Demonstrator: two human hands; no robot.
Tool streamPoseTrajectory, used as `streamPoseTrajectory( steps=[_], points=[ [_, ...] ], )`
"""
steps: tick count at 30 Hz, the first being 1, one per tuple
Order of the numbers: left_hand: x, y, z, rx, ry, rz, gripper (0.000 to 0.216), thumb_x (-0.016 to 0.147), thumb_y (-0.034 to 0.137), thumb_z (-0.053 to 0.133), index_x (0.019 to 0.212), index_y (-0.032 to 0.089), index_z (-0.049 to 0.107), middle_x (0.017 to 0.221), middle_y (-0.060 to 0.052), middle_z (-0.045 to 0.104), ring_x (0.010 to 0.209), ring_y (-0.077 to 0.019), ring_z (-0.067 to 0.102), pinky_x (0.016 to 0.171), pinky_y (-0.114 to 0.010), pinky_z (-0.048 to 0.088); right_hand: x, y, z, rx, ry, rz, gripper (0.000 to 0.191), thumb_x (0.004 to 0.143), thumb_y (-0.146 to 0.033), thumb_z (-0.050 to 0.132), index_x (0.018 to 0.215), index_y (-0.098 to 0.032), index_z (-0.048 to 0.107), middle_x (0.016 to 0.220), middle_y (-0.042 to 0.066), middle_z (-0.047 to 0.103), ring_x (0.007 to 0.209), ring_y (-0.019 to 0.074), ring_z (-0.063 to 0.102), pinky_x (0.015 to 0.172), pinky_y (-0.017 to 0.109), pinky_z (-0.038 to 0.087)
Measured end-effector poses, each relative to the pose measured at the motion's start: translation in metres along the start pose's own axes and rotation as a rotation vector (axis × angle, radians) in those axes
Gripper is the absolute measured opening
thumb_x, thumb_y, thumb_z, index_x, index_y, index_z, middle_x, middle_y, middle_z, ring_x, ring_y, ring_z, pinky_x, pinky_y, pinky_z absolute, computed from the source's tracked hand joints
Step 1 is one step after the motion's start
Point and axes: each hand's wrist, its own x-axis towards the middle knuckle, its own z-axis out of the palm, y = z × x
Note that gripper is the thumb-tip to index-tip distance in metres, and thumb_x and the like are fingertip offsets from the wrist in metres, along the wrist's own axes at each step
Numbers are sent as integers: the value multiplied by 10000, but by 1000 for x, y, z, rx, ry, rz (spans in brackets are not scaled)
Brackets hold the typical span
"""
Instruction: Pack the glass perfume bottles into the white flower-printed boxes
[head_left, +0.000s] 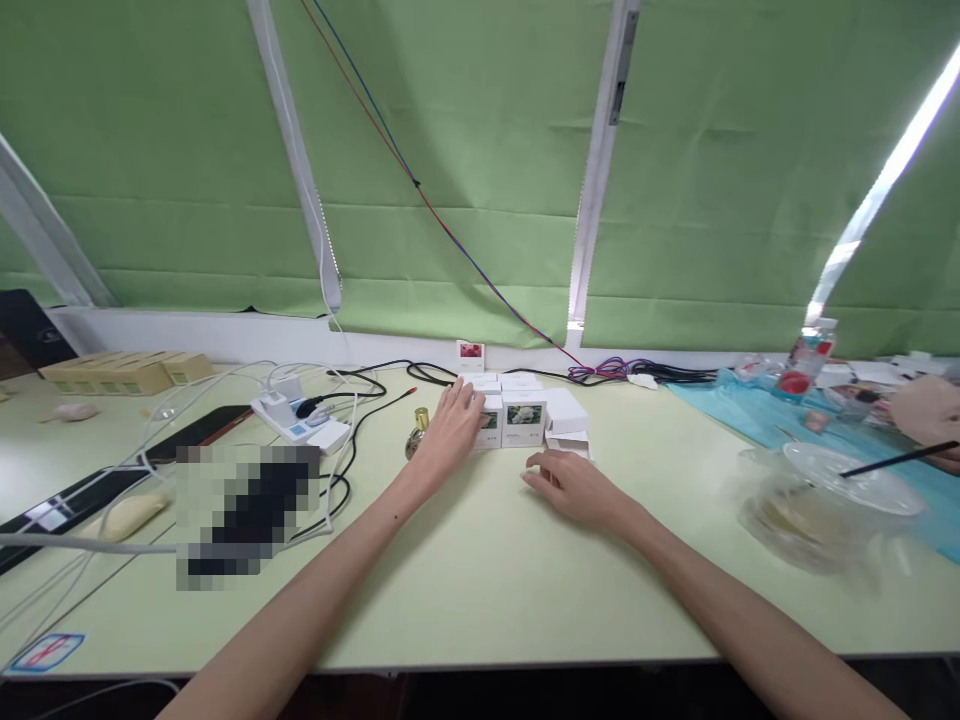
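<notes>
A cluster of small white boxes with flower pictures stands on the pale green table, near the far middle. My left hand lies on the left side of the cluster, fingers stretched over a box's top. My right hand rests flat on the table just in front of an opened white box, fingers apart and holding nothing. A small gold-capped bottle stands right beside my left wrist. One more little box with a red picture stands behind the cluster by the wall.
A white power strip with tangled cables and a dark phone lie to the left. At right are a clear glass bowl, a blue sheet, a bottle, and another person's hand with a black stick. Green blinds hang behind.
</notes>
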Motion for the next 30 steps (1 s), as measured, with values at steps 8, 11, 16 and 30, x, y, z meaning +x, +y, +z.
streamPoseTrajectory(
  steps=[8, 11, 16, 30],
  points=[
    [-6, 23, -22, 38, -88, -74, 237, 906, 192, 607, 1143, 191, 599, 1088, -142, 663, 1102, -328, 594, 910, -431, 481, 0, -2, 0, 53, 28, 10, 408, 1037, -451, 416, 1180, -179, 684, 937, 85, 716, 854, 219, 637, 748, 326, 445],
    [-13, 34, -36, -9, -129, -211, 236, 906, 283, 608, 1126, 196, 616, 1106, -147, 655, 1068, -334, 619, 738, -362, 474, 0, -1, 4, 104, 51, 30, 437, 1022, -483, 435, 1231, -170, 656, 989, 95, 708, 852, 219, 643, 795, 355, 476],
    [-23, 39, -49, -266, -168, -403, 284, 916, 432, 523, 804, 180, 592, 815, -112, 678, 772, -285, 673, 618, -337, 428, -1, -11, 11, 237, 66, -32, 700, 923, -569, 587, 1504, -220, 410, 1391, 127, 551, 1288, 266, 514, 1097, 432, 407],
    [-43, 6, -32, -1181, -592, -762, 569, 599, 615, 836, 782, 115, 636, 661, -50, 670, 498, -134, 595, 451, -233, 346, 0, -8, 20, 261, -114, -40, 987, 852, -581, 674, 1628, -229, 175, 1629, 137, 294, 1492, 330, 273, 1226, 513, 262]
  ],
)
